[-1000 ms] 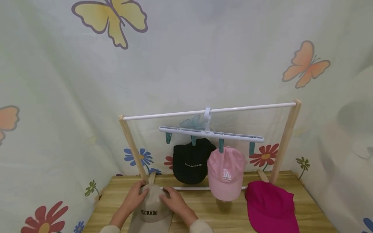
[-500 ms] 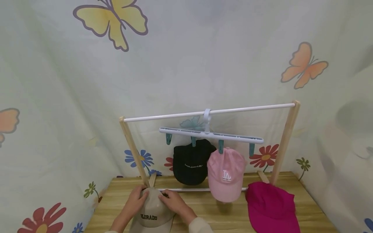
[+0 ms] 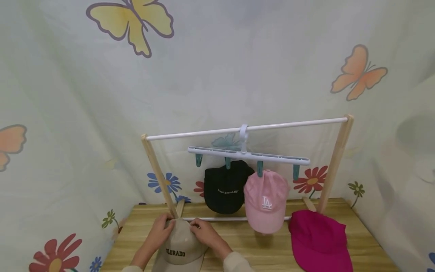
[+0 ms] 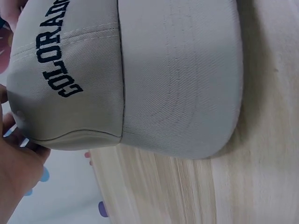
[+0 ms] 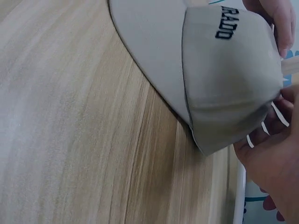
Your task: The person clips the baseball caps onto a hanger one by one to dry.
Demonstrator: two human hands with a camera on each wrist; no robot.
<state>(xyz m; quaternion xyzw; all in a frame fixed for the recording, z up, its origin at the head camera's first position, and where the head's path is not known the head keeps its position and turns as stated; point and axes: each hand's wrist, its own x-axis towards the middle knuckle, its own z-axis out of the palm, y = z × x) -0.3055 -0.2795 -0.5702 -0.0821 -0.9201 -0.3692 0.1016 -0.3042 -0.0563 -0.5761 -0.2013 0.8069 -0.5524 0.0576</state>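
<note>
A beige baseball cap [image 3: 180, 241] lettered COLORADO lies on the wooden table, its brim toward the person. My left hand [image 3: 159, 235] grips the left side of its crown, fingers curling behind the fabric, as the left wrist view shows beside the cap [image 4: 79, 98]. On the other side, my right hand [image 3: 208, 235] pinches the upper right of the crown; in the right wrist view several fingers of that hand [image 5: 271, 149] reach behind the cap. Its back is hidden in every view.
Behind stands a wooden rack with a white rod [image 3: 292, 124]. From it hangs a white hanger [image 3: 221, 152] with green clips, holding a black cap [image 3: 222, 192] and a pink LA cap [image 3: 266, 204]. A magenta cap [image 3: 319, 241] lies at the right of the table [image 3: 258, 253].
Both hands stay at the beige cap. The right hand's fingers have shifted slightly along the crown's upper right. The head view itself has moved a little.
</note>
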